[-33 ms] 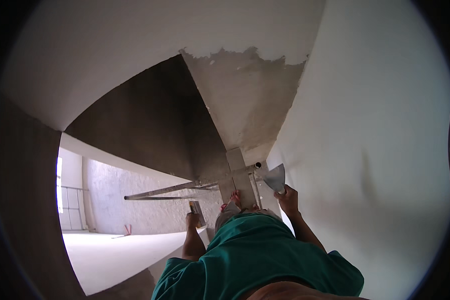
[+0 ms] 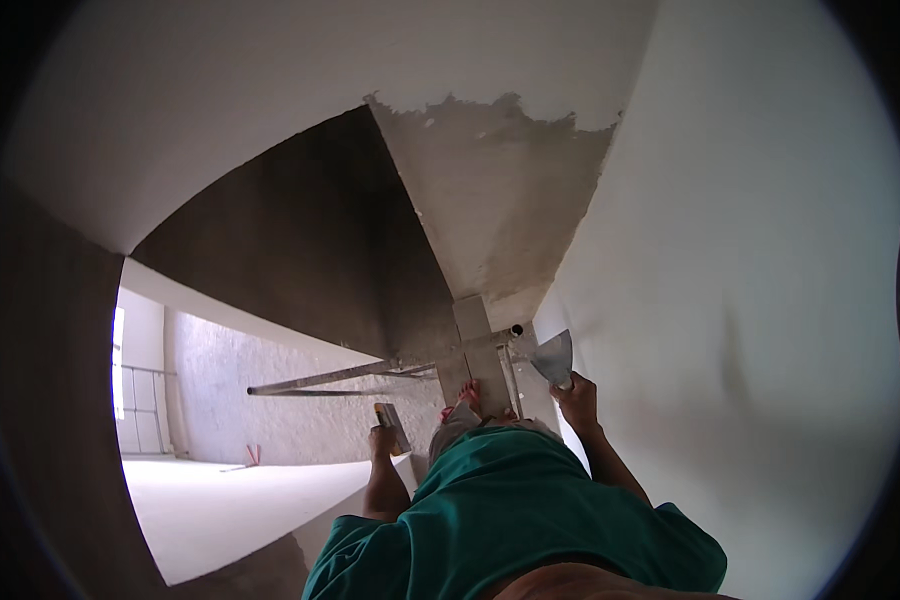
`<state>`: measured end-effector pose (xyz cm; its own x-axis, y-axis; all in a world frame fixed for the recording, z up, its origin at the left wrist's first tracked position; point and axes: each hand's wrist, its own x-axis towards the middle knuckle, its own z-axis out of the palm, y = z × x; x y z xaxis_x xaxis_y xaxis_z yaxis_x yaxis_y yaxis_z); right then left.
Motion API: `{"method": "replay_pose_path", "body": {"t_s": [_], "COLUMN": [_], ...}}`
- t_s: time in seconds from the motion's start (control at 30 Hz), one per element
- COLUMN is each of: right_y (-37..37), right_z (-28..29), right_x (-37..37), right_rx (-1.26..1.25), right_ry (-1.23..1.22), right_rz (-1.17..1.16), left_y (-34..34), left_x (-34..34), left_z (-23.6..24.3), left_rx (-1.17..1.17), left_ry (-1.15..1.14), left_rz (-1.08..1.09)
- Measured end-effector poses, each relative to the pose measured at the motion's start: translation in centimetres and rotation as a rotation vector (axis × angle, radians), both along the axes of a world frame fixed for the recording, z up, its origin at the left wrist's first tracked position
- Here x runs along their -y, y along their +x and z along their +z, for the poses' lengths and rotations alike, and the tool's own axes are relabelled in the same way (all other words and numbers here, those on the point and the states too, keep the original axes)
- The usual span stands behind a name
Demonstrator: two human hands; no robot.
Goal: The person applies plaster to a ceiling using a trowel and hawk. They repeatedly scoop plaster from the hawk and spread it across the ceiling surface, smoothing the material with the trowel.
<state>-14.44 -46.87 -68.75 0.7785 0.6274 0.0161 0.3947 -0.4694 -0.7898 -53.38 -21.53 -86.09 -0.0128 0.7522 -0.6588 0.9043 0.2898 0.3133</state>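
Observation:
My left hand (image 2: 381, 440) is closed round the handle of a wide-bladed putty knife (image 2: 398, 432), held low to the left of my body. To my right, my right hand (image 2: 577, 402) grips a putty knife with a flared metal blade (image 2: 553, 357). That blade points up and away from me, close to the smooth white wall (image 2: 760, 260); I cannot tell whether it touches. Ahead, a bare grey-brown patch (image 2: 500, 190) borders white coating along a ragged edge.
My bare feet (image 2: 469, 393) stand on a narrow plank (image 2: 473, 317) over metal scaffold tubes (image 2: 320, 381). A dark recessed surface (image 2: 290, 230) lies ahead to the left. Far below left are a bright floor (image 2: 240, 505), a rough pale wall (image 2: 230, 390) and a barred window (image 2: 142, 400).

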Motion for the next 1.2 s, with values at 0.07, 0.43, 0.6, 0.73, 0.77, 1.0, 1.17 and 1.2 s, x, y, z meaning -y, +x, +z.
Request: {"method": "replay_pose_path", "body": {"t_s": [0.07,0.43,0.6,0.73,0.77,1.0,1.17,1.2], "right_y": [0.5,-0.1,-1.2,-1.5,-1.5,-2.7,-3.9,-4.1], "right_z": [-1.8,-9.9,-11.1,-11.5,-12.0,-11.3,-10.2,-10.7], "right_x": [0.9,4.9,4.7,3.1,2.9,1.0,0.3,0.5], "right_rx": [-0.145,-0.323,-0.405,-0.397,-0.369,-0.208,-0.262,-0.248], "right_ry": [-0.062,-0.316,-0.372,-0.408,-0.395,-0.272,-0.415,-0.460], "right_rz": [0.010,0.224,0.286,0.349,0.354,0.363,0.412,0.421], "left_y": [0.0,-10.1,-9.6,-10.1,-10.3,-11.2,-12.3,-12.8], "left_x": [1.9,12.0,13.6,14.5,14.7,13.1,11.8,11.3], "left_z": [3.2,-2.7,-1.6,-2.0,-2.2,-4.5,-7.6,-8.1], "left_rx": [0.029,0.074,0.176,0.310,0.342,0.284,0.136,0.174], "left_ry": [-0.010,0.147,-0.101,-0.138,-0.115,-0.069,0.048,0.006], "left_rz": [0.155,0.539,0.764,0.769,0.762,0.651,0.488,0.508]}}
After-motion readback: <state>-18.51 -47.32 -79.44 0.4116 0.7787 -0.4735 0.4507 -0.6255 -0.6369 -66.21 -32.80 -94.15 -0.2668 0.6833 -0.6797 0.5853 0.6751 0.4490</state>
